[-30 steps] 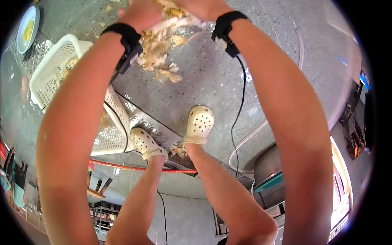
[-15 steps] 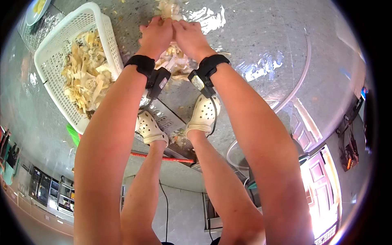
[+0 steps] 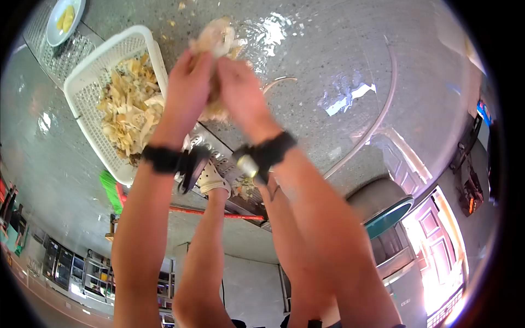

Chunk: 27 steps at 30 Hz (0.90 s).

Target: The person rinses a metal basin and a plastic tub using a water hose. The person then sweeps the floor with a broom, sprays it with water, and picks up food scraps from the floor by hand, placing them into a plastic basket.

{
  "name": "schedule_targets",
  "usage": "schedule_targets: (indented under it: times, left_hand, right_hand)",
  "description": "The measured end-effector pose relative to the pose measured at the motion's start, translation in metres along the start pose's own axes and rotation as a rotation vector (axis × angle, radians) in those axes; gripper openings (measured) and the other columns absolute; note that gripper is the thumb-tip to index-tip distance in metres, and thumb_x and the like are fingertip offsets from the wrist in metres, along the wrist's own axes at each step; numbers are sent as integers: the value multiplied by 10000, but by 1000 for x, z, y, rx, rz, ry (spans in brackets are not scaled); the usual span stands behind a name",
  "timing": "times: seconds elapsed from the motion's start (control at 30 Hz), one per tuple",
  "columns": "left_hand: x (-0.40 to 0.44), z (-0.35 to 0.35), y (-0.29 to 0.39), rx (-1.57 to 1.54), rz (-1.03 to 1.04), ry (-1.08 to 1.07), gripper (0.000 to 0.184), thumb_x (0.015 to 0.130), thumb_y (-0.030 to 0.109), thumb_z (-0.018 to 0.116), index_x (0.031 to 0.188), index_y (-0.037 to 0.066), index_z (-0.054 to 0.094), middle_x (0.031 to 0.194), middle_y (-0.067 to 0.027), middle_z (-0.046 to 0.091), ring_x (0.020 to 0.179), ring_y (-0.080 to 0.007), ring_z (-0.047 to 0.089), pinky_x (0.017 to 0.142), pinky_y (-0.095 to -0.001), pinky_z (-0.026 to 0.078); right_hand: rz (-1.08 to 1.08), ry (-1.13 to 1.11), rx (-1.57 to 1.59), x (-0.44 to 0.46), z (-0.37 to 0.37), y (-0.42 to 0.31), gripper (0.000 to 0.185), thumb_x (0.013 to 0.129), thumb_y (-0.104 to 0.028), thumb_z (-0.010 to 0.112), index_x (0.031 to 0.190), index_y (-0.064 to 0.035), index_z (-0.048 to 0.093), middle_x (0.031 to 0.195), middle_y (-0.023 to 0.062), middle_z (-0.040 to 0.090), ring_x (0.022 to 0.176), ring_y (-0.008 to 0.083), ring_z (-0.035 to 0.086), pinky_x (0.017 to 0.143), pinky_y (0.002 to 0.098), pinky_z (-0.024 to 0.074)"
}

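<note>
Both of my hands are close together at the top middle, closed round a pale, wet-looking clump (image 3: 215,37) of cream and brownish pieces. My left hand (image 3: 188,90) grips it from the left, and my right hand (image 3: 239,90) from the right. Motion blur and my fingers hide most of its middle; the kind of food is hard to make out. To the left of my left hand stands a white plastic basket (image 3: 146,34), partly filled with similar pale yellow, mushroom-like pieces (image 3: 128,112).
A white dish (image 3: 53,34) with yellow pieces sits at the upper left on a perforated metal grate (image 3: 35,54). A pale hose (image 3: 388,104) curves over the wet floor (image 3: 311,65). A teal-rimmed basin (image 3: 391,218) is at the lower right, beside my legs.
The pale clump is now gripped higher off the floor, between my hands. My hands have drawn slightly apart and blurred. The view has shifted, showing more of the dish and basin.
</note>
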<state>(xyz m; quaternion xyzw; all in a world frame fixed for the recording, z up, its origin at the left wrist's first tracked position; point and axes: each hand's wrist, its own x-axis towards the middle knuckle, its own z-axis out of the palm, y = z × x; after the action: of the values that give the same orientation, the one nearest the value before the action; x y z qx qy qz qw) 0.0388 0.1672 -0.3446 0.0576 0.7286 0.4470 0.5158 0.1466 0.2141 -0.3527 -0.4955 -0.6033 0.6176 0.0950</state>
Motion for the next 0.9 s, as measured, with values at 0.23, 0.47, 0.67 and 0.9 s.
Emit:
schedule_targets:
  times: [0.23, 0.47, 0.67, 0.9]
  left_hand:
    - [-96, -131, 67, 65, -96, 167, 374, 937, 221, 557, 1243, 8, 521, 1073, -94, 620, 954, -147, 596, 781, -261, 483]
    - [-44, -179, 9, 1162, 313, 440, 470, 873, 240, 583, 1260, -21, 522, 1181, -235, 583, 1162, -359, 524, 978, -413, 414]
    - [49, -29, 30, 1062, 457, 133, 351, 854, 211, 551, 1104, -34, 578, 1074, -227, 597, 1053, -390, 548, 940, -440, 431]
    - [223, 32, 37, 1176, 265, 458, 611, 890, 357, 473, 1417, 94, 313, 1424, -269, 310, 1288, -508, 292, 1033, -602, 260]
  right_hand:
    - [-127, -21, 179, -76, 105, -104, 246, 930, -192, 475, 1047, -14, 598, 1082, 229, 533, 956, 400, 555, 828, 437, 475]
    - [125, -154, -45, -57, 108, -24, 371, 929, -302, 505, 1214, -66, 540, 1173, 186, 578, 1086, 325, 559, 909, 415, 455]
    - [-26, 98, -493, 51, -63, 43, 353, 897, -265, 535, 1161, -33, 571, 1195, 226, 561, 1068, 394, 561, 912, 441, 457]
    - [-214, 135, -1032, 253, -160, 65, 684, 826, -358, 522, 1417, -66, 340, 1461, 260, 291, 1360, 459, 226, 1110, 478, 246]
